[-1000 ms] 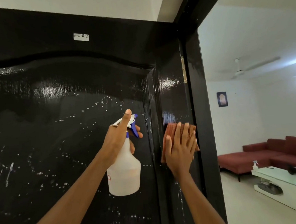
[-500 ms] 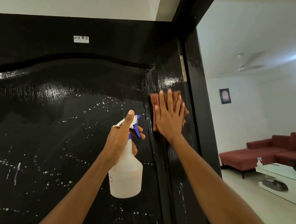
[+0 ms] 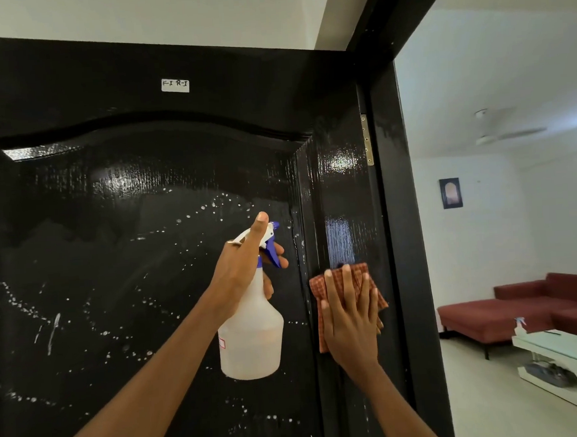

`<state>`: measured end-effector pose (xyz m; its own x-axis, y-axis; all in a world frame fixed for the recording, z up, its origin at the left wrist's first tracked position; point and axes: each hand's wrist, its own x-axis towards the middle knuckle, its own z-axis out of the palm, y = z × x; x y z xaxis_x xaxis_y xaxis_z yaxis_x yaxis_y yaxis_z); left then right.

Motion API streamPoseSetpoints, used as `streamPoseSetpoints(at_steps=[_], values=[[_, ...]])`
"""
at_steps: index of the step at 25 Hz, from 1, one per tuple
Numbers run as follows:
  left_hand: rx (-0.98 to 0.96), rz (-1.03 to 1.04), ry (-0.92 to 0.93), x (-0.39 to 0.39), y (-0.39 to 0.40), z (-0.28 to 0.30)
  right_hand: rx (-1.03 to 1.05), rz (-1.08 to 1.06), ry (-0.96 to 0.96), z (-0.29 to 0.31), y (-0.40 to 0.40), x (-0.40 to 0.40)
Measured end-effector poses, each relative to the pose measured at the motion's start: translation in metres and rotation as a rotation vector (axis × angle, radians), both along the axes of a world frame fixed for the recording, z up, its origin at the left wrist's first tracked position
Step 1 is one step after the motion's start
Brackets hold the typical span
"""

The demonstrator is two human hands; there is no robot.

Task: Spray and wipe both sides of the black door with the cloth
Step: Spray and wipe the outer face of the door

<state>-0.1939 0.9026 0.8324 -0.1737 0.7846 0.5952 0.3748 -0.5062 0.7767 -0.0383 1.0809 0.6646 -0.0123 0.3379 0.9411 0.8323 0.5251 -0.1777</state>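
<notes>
Only the head view here, so that's all there is to go on. The person is wiping the hinge-side strip of the black door [image 3: 154, 260]: the right hand [image 3: 350, 319] is lying flat, fingers straight and spread, pressing the checked cloth [image 3: 322, 290] against the wood at about 4 o'clock from the middle of the view. To do this bit well, I'd say they should be keeping the palm flat like that, running long overlapping strokes along the strip, and turning the cloth once it's soaked. The left hand [image 3: 246, 264] is curled round the neck of the spray bottle [image 3: 252, 342], thumb up along the head, fingers at the trigger, holding it just left of the cloth, apart from the door.

The door itself is filling the whole 9 o'clock side, glossy and wet-looking, with white droplets still dotting the main panel, so that part looks unwiped. A small label [image 3: 175, 85] is sitting near 12 o'clock.
</notes>
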Motion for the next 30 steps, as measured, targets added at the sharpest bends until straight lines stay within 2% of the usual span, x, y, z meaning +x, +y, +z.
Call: streamPoseSetpoints(at_steps=[2, 4, 10, 12, 14, 20, 23, 26, 30], values=[[0.008, -0.005, 0.006, 0.001, -0.006, 0.002, -0.044, -0.005, -0.035, -0.007, -0.004, 0.003], [0.001, -0.003, -0.003, -0.001, -0.01, 0.0, -0.059, -0.007, -0.053, 0.021, -0.005, 0.004], [0.011, 0.035, -0.058, -0.017, -0.012, -0.002, -0.045, 0.031, -0.008, 0.208, 0.001, 0.003], [0.015, 0.047, -0.064, -0.018, -0.01, 0.0, -0.069, 0.015, -0.03, 0.234, 0.003, 0.005], [0.018, 0.028, -0.071, -0.018, -0.011, -0.001, -0.028, 0.023, -0.019, 0.213, 0.006, 0.001], [-0.023, 0.059, -0.044, -0.015, -0.001, -0.004, 0.074, 0.009, -0.053, 0.027, 0.002, -0.014], [-0.033, 0.09, -0.056, -0.019, -0.002, -0.004, 0.088, 0.004, -0.128, -0.03, -0.006, -0.026], [-0.043, 0.14, -0.044, -0.031, -0.007, 0.001, 0.039, 0.017, -0.097, -0.006, -0.01, -0.042], [0.025, 0.131, -0.055, -0.055, -0.015, 0.016, 0.09, 0.108, -0.004, 0.111, -0.014, -0.068]])
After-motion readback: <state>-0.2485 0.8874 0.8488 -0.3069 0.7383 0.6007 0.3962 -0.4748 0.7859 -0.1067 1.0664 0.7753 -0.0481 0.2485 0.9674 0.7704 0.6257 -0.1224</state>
